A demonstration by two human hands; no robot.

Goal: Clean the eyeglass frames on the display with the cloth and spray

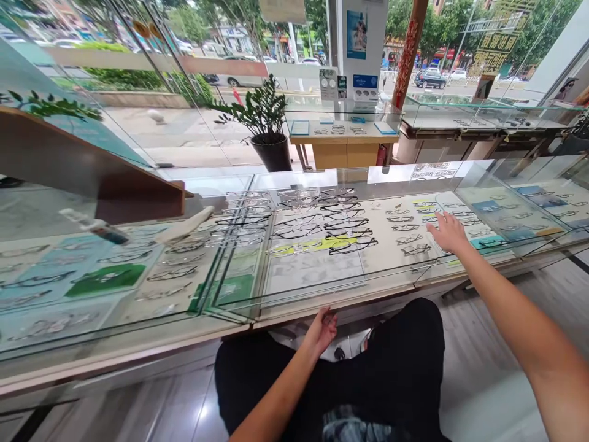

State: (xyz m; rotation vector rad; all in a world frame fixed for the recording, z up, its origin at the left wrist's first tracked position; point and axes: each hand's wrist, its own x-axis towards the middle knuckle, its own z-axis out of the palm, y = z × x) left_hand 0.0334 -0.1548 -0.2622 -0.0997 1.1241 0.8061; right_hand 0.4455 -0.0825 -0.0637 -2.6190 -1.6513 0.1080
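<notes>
My right hand (448,233) is stretched out over the right part of the glass display counter (317,288), fingers spread, with nothing seen in it. Close to its fingertips lie small rows of eyeglasses (416,248) and a white panel with more frames. Low at the counter's front edge is my left hand (323,331), palm turned up and fingers loosely half curled, holding nothing visible. Beyond it, dark-rimmed eyeglasses (347,224) lie in rows, some over a yellow-green strip (317,244). Whether my right fingers touch the glass, I cannot tell.
On the left of the counter are a spray bottle (94,227), a pale cloth-like item (186,226) and a brown wooden board (138,199). A potted plant (271,147) stands behind. Farther back is another display case (343,129) before the window. My knees are against the counter front.
</notes>
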